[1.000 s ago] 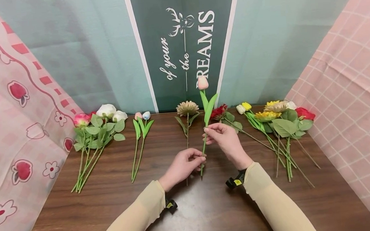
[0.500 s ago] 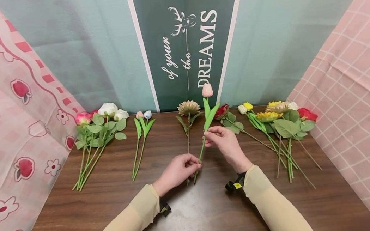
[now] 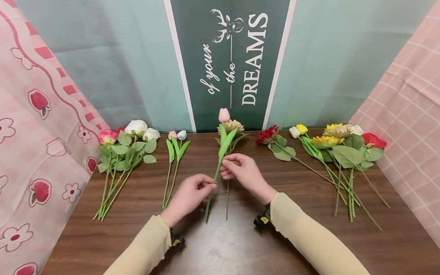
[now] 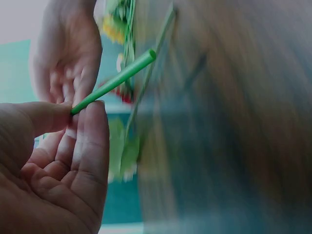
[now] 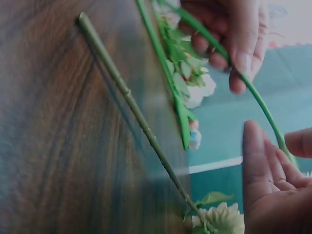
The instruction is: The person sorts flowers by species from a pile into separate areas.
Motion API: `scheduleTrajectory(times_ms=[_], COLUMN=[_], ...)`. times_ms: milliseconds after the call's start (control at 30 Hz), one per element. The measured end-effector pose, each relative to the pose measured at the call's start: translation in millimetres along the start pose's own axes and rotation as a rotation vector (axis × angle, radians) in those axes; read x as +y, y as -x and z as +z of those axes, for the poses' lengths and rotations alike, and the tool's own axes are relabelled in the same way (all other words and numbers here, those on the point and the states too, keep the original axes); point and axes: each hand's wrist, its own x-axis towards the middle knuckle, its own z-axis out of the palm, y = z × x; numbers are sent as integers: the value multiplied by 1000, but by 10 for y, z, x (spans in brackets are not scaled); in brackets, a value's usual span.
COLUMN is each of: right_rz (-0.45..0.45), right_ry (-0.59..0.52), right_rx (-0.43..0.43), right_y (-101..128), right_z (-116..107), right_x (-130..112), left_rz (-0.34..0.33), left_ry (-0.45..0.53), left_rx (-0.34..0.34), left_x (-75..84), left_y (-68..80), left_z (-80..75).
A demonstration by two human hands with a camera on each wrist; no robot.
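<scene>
my left hand [image 3: 187,195] and right hand [image 3: 242,170] both pinch the pink tulip [image 3: 220,150] stem, lifted above the table [image 3: 226,246].

- Dark green banner [image 3: 234,56] on back wall, centre: white script "of your", sideways, reading bottom to top.
- Same banner, next line: "the" in script w/ thin white line above & below it.
- Same banner: "DREAMS" in white block caps, also sideways.
- White deer-head w/ antlers logo at top of the wording.
- No other legible text, nos. or brands; tag on wrist strap too small to read.
</scene>
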Motion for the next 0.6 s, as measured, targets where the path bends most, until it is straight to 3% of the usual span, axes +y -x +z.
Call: scheduleTrajectory(times_ms=[67,167,300,400,500,600], right_rz=[-37,-147,-443,-651,-715,-727], right_ry=[107,402,951,1243,1360,1382], right_rx=[-42,-82,-136,-191,-261,-317], right_y=[-25,-27,-50,-86,-109,-105], right_z=[58,120,187,233,285,335], right_x=[2,-9,-11,13,44,70], left_rz=[-15,-21,-15,-14,-27,-34], left_ry=[-91,-262,-504,-603,-629,-633], left_rx=[20,55,115,120,95,72], left_x=[-53,-171,-354,-466,-540,-571], left_y=[27,47,75,92,91,66], left_z=[-209,-553,-946,-1113,-1171,-1156])
